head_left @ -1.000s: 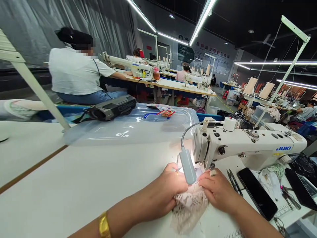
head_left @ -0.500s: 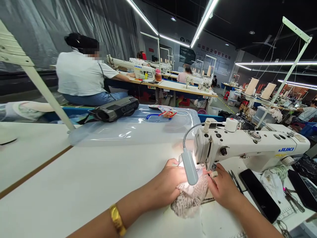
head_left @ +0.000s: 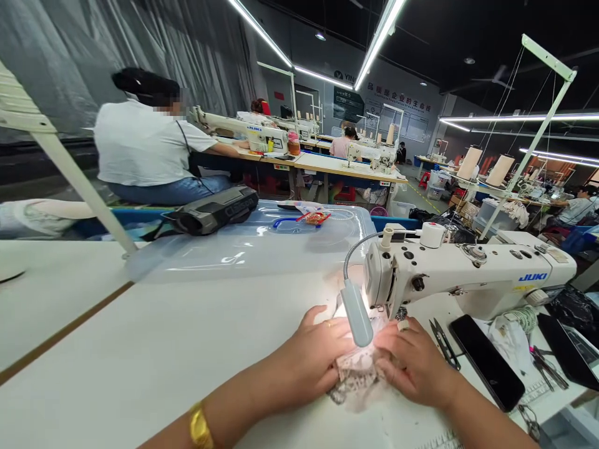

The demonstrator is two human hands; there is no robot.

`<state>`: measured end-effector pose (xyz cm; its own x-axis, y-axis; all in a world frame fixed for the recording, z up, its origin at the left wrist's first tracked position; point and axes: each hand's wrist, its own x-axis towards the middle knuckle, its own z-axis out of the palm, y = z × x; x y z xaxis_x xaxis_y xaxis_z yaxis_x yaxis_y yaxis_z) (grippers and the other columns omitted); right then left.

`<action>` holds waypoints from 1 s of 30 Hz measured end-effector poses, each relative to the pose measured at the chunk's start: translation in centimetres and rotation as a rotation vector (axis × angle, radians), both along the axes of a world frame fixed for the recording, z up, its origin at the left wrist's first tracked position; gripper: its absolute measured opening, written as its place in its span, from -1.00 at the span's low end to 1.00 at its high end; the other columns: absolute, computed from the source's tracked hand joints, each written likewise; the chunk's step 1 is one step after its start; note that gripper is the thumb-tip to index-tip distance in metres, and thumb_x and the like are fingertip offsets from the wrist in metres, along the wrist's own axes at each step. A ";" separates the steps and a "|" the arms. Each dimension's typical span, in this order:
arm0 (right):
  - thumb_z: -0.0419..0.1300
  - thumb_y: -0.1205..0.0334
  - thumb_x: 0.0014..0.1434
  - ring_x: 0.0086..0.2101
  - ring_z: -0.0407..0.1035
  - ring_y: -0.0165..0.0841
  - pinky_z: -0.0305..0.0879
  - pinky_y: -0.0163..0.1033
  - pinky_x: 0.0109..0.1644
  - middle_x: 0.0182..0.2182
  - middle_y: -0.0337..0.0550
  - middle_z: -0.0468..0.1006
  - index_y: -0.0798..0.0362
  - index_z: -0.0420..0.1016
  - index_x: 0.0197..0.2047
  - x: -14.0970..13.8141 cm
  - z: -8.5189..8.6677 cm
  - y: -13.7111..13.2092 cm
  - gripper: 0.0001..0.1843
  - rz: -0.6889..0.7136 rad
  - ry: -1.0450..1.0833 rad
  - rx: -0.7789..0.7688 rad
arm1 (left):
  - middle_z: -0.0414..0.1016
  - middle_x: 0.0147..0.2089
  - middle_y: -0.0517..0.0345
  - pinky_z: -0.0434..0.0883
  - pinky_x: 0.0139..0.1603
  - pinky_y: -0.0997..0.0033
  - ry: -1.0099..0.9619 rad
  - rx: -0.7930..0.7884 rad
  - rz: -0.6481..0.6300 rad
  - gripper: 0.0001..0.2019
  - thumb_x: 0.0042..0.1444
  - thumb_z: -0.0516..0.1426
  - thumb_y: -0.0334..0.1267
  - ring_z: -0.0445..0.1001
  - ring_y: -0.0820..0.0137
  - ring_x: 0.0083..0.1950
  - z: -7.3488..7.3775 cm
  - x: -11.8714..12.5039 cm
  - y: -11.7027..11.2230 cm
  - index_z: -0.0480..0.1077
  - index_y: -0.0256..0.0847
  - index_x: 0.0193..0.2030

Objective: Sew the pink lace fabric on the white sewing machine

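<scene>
big dim workshop hall, dark ceiling with long bright tube lights [head_left: 381, 28], grey plastic sheeting [head_left: 140, 43] hanging along the left wall, rows of white worktables [head_left: 327, 163], coworkers seated at them, signboards [head_left: 397, 109] on the far wall

The gooseneck lamp [head_left: 356, 319] covers the needle and presser foot of the sewing machine [head_left: 468, 271], and its glare washes out the lace fabric [head_left: 356, 374] there. The left hand [head_left: 311, 355] and right hand [head_left: 412, 365] hide most of that lace. Both forearms run off the bottom edge. The laptop [head_left: 568, 355] at the table's right edge is cut off.
</scene>
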<state>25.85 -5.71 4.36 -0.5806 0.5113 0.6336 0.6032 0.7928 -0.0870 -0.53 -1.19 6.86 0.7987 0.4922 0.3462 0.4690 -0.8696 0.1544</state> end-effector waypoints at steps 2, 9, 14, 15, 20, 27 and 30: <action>0.35 0.00 0.43 0.00 0.49 -0.13 0.33 -0.02 0.13 -0.04 -0.09 0.67 -0.05 0.40 0.17 -0.5 -0.2 -0.1 -0.63 0.018 -0.070 -0.014 | 0.60 -0.08 0.08 0.24 0.12 0.08 0.001 0.016 0.073 -0.87 0.15 0.19 -0.34 0.48 0.12 -0.03 -0.4 0.1 -0.4 0.56 -0.10 -0.20; 0.42 -0.09 0.39 -0.05 0.42 -0.21 0.18 -0.10 0.10 -0.11 -0.22 0.68 -0.04 0.50 -0.06 -1.1 -0.8 0.1 -0.67 -0.063 -0.212 -0.079 | 0.53 -0.16 -0.01 0.30 0.01 0.09 -0.001 0.007 0.103 -0.88 0.13 0.30 -0.21 0.46 0.08 -0.10 -0.2 0.5 -1.7 0.54 -0.13 -0.20; 0.46 -0.08 0.31 -0.19 0.36 -0.23 0.13 -0.10 0.02 -0.28 -0.29 0.60 -0.06 0.50 -0.03 -0.7 -0.5 -0.2 -0.63 -0.064 -0.251 -0.041 | 0.59 0.08 0.16 0.39 0.13 0.25 -0.006 -0.192 -0.136 -0.53 0.14 0.22 -0.45 0.51 0.19 0.05 1.1 -0.3 -1.6 0.50 0.08 0.16; 0.45 -0.05 0.31 -0.21 0.35 -0.23 0.12 -0.10 0.02 -0.30 -0.28 0.58 -0.04 0.49 -0.08 -0.7 -0.5 -0.2 -0.66 -0.076 -0.256 -0.026 | 0.59 0.11 0.18 0.40 0.14 0.27 -0.025 -0.227 -0.152 -0.48 0.12 0.21 -0.47 0.52 0.21 0.06 1.2 -0.4 -1.5 0.47 0.08 0.19; 0.22 0.49 0.20 -0.30 0.27 -0.25 0.11 -0.11 0.00 -0.33 -0.25 0.56 -0.01 0.40 -0.21 -0.4 -0.8 0.7 -0.81 -0.209 -0.275 0.112 | 0.55 0.17 0.05 0.46 0.17 0.20 -0.036 -0.204 -0.021 -0.56 0.09 0.27 -0.34 0.51 0.08 0.13 1.5 -0.4 -1.5 0.47 -0.07 0.14; 0.18 0.46 0.31 -0.22 0.27 -0.18 0.14 -0.13 -0.07 -0.36 -0.17 0.54 0.04 0.46 -0.09 0.0 -0.9 1.2 -0.83 -0.240 -0.109 0.191 | 0.45 0.24 -0.11 0.40 0.31 -0.04 0.221 -0.421 0.207 -0.42 -0.04 0.41 -0.18 0.41 -0.08 0.23 3.9 1.0 -3.7 0.49 -0.18 0.17; 0.17 0.44 0.36 -0.19 0.30 -0.18 0.16 -0.14 -0.09 -0.36 -0.16 0.52 0.02 0.48 -0.16 0.3 -0.6 1.1 -0.87 -0.230 -0.065 0.143 | 0.40 0.33 -0.10 0.33 0.38 -0.06 0.271 -0.476 0.192 -0.38 -0.03 0.41 -0.24 0.36 -0.08 0.30 5.0 0.7 -4.0 0.47 -0.16 0.22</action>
